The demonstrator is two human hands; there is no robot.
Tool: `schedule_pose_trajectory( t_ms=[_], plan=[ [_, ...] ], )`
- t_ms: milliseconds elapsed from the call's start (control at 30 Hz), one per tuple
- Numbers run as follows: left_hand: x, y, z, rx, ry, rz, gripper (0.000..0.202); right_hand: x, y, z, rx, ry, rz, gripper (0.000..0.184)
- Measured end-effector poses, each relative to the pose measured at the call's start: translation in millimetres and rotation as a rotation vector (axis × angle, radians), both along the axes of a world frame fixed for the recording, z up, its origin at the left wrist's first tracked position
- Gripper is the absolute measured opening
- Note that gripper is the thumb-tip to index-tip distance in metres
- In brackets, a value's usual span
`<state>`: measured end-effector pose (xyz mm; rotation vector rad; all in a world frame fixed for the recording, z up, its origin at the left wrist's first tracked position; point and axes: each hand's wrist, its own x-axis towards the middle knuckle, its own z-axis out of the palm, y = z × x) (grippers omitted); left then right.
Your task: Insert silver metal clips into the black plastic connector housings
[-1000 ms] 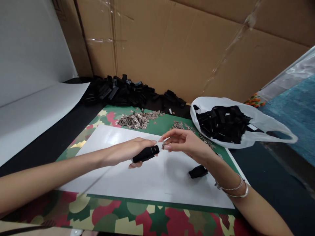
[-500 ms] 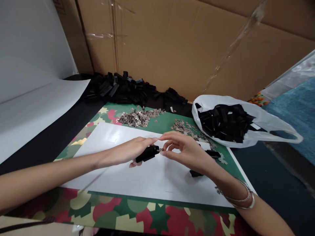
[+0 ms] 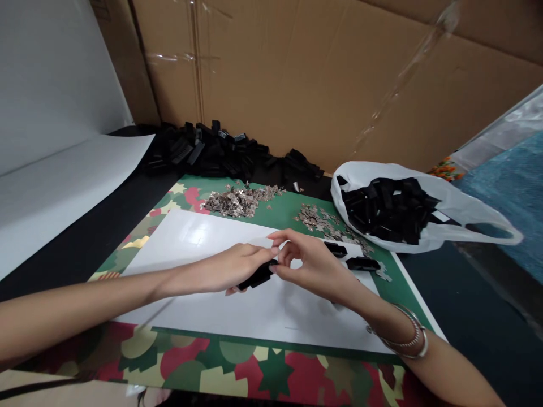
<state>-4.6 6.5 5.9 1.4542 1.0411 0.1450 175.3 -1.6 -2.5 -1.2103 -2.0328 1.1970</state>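
Observation:
My left hand (image 3: 237, 264) is wrapped round a black plastic part (image 3: 257, 276), held above the white sheet (image 3: 190, 308). My right hand (image 3: 311, 257) meets it from the right, with the thumb at the part's right end and the index finger curled over near the left thumb. Whatever lies between the right fingertips is hidden. To the right of that hand, two similar black parts rest on the sheet, one part (image 3: 363, 264) near its right edge and another part (image 3: 335, 249) partly behind the hand.
Behind the sheet lie a pile of small metal pieces (image 3: 235, 202) and a looser spread of metal pieces (image 3: 318, 219). A heap of black parts (image 3: 212, 150) sits against the cardboard (image 3: 275, 85). At right, a white plastic bag (image 3: 470, 223) holds more black parts.
The small metal piece seen between my right fingertips is now hidden. My right hand has moved slightly left and closed against the black part, which both hands hold slightly lower.

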Motion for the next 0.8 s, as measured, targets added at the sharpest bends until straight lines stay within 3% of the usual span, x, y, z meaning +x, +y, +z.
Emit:
schedule_pose_trajectory(
  t_ms=[167, 267, 400, 533, 800],
  plan=[
    [-0.6, 2.3, 8.9, -0.080, 0.015, -0.064, 0.029, 6.2, 13.4, -3.0, -0.233, 0.123, 0.088, 0.039],
    [-2.3, 5.5, 12.4, -0.145, -0.052, -0.081, 0.028, 10.8, 21.1, -6.1, -0.296, 0.180, 0.125, 0.033],
    [-4.5, 7.8, 15.2, -0.205, -0.128, -0.063, 0.029, 16.9, 24.7, -4.4, -0.278, 0.181, 0.132, 0.029],
    [-5.9, 7.5, 13.6, -0.195, -0.153, -0.029, 0.027, 17.7, 19.9, 5.0, -0.263, 0.031, 0.104, 0.023],
    [-2.6, 4.0, 8.6, -0.126, -0.038, -0.033, 0.026, 3.5, 2.9, 4.8, -0.207, -0.201, 0.045, 0.026]
  ],
)
